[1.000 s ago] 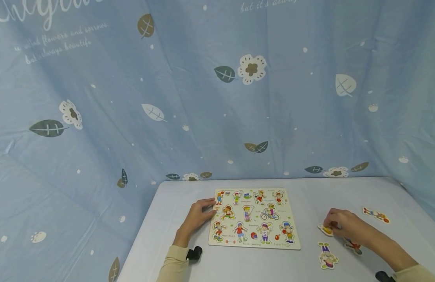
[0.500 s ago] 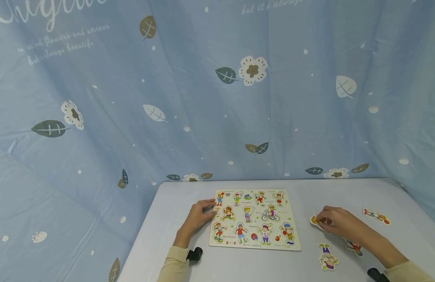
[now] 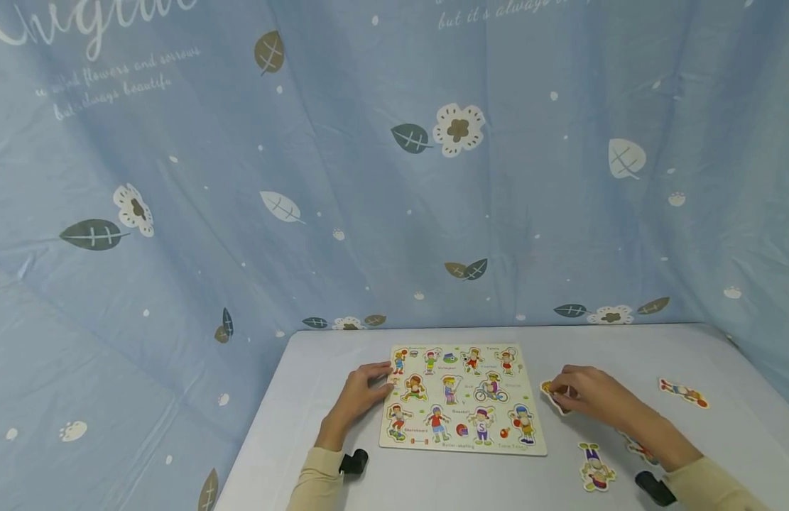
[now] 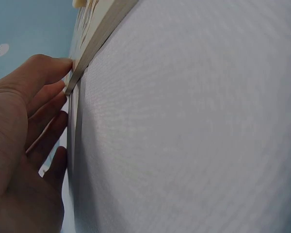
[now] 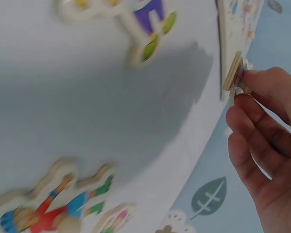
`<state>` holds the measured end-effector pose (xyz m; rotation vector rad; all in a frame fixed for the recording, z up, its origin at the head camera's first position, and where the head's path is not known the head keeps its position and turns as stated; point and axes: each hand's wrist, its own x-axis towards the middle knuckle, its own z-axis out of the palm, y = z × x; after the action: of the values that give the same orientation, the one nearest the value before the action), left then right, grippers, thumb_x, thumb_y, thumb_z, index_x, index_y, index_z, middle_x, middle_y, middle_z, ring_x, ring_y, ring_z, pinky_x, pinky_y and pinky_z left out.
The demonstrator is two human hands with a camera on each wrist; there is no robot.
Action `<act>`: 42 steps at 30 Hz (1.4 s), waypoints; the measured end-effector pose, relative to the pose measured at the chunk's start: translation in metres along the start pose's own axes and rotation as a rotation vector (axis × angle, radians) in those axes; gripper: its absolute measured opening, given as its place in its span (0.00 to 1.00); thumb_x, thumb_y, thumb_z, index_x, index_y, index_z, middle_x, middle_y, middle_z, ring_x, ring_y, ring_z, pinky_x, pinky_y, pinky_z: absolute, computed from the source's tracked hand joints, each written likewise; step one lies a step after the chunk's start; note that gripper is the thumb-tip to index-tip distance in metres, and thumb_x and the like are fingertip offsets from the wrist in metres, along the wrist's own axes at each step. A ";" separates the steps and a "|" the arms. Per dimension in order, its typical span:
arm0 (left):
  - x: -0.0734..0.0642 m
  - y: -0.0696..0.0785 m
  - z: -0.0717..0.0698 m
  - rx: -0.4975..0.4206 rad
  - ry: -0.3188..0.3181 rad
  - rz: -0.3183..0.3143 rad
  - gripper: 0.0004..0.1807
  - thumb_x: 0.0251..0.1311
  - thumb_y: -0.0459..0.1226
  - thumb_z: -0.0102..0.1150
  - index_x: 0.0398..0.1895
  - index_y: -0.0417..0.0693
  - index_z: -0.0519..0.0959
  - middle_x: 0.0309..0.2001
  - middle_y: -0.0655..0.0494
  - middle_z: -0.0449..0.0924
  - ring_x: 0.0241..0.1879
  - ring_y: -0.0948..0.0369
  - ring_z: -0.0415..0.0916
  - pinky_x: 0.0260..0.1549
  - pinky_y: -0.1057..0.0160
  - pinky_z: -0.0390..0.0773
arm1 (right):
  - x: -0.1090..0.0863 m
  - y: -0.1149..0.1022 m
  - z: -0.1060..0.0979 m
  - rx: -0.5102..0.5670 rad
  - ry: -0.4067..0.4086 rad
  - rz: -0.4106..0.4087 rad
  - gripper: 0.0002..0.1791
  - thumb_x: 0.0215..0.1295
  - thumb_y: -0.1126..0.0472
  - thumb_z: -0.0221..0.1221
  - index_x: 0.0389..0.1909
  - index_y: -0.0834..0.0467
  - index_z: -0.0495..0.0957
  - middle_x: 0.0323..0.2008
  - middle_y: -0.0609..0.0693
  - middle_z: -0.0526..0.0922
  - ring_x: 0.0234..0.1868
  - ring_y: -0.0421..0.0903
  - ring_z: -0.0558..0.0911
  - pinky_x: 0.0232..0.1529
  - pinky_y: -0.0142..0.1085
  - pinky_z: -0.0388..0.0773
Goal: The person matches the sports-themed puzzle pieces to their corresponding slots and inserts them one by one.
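Note:
A wooden puzzle board (image 3: 503, 415) with pictures of children at sports lies on the white table. My left hand (image 3: 362, 390) rests at its left side, thumb and fingertips touching the edge; the left wrist view shows the thumb (image 4: 58, 69) against the board's side. My right hand (image 3: 592, 394) pinches a small figure-shaped puzzle piece (image 3: 547, 388) just right of the board. In the right wrist view the piece (image 5: 234, 73) is tilted, its thin wooden edge showing between thumb and fingers. Most of its picture is hidden.
Loose puzzle pieces lie on the table's right side: an upside-down figure with purple trousers (image 3: 596, 468), one partly covered by my right forearm (image 3: 638, 448), and one farther right (image 3: 684, 392). A blue patterned curtain (image 3: 368, 163) hangs behind the table (image 3: 471, 482).
My right hand has moved left toward the board, carrying the pinched puzzle piece away from the other loose pieces. My left hand has stayed at the board's left edge.

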<state>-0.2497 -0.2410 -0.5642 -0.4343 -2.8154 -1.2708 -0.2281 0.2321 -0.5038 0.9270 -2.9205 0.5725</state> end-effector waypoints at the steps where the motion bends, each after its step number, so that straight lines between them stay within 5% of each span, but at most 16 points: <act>1: 0.000 0.000 0.000 0.001 0.001 0.003 0.22 0.60 0.40 0.66 0.57 0.40 0.80 0.63 0.50 0.77 0.67 0.47 0.69 0.68 0.43 0.66 | 0.003 -0.002 0.000 0.001 0.006 -0.013 0.04 0.58 0.60 0.68 0.34 0.51 0.87 0.27 0.34 0.77 0.26 0.25 0.72 0.25 0.26 0.75; 19: 0.000 0.001 0.000 0.060 0.015 0.023 0.22 0.60 0.40 0.66 0.56 0.41 0.81 0.62 0.51 0.78 0.66 0.47 0.71 0.66 0.44 0.69 | 0.051 -0.036 0.023 0.022 0.078 -0.060 0.03 0.57 0.61 0.68 0.32 0.54 0.87 0.25 0.38 0.78 0.24 0.28 0.70 0.23 0.23 0.71; 42: 0.001 -0.001 0.002 0.044 -0.004 -0.009 0.22 0.60 0.40 0.66 0.57 0.42 0.80 0.63 0.51 0.77 0.67 0.48 0.69 0.68 0.45 0.67 | 0.102 -0.084 0.054 0.007 0.056 -0.061 0.06 0.59 0.55 0.68 0.34 0.52 0.88 0.29 0.40 0.85 0.29 0.32 0.78 0.29 0.27 0.76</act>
<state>-0.2505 -0.2404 -0.5661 -0.4232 -2.8454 -1.2088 -0.2602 0.0936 -0.5122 0.9810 -2.8315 0.5960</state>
